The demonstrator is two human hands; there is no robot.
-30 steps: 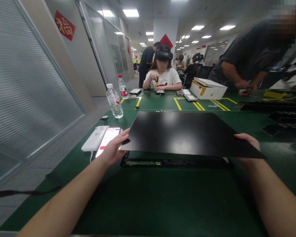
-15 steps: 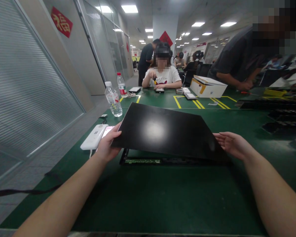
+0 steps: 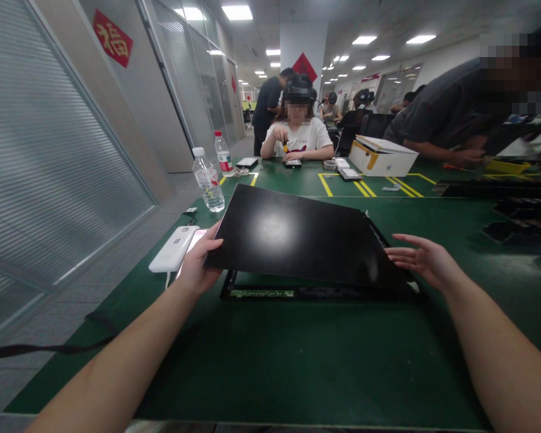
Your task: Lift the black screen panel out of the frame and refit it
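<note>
A glossy black screen panel (image 3: 293, 240) is held tilted, its left side higher than its right. My left hand (image 3: 202, 255) grips the left edge, thumb on top and the other fingers hidden beneath. Below the panel a black frame (image 3: 342, 293) lies on the table, with a green circuit strip (image 3: 262, 294) along its near side. Beside the frame's right side, my right hand (image 3: 421, 258) has its fingers apart and extended toward the panel's edge. Whether its fingertips touch the frame I cannot tell.
A white power bank (image 3: 174, 249) and a phone (image 3: 197, 237) lie left of my left hand. Two water bottles (image 3: 208, 183) stand behind them. Across the green table (image 3: 270, 361) a person (image 3: 297, 135) works near a white box (image 3: 383, 157); another person (image 3: 446, 114) leans in at right.
The panel's right side has shifted slightly left, showing more of the frame's right edge. My right hand's fingers have spread wider. The person at right has bent lower.
</note>
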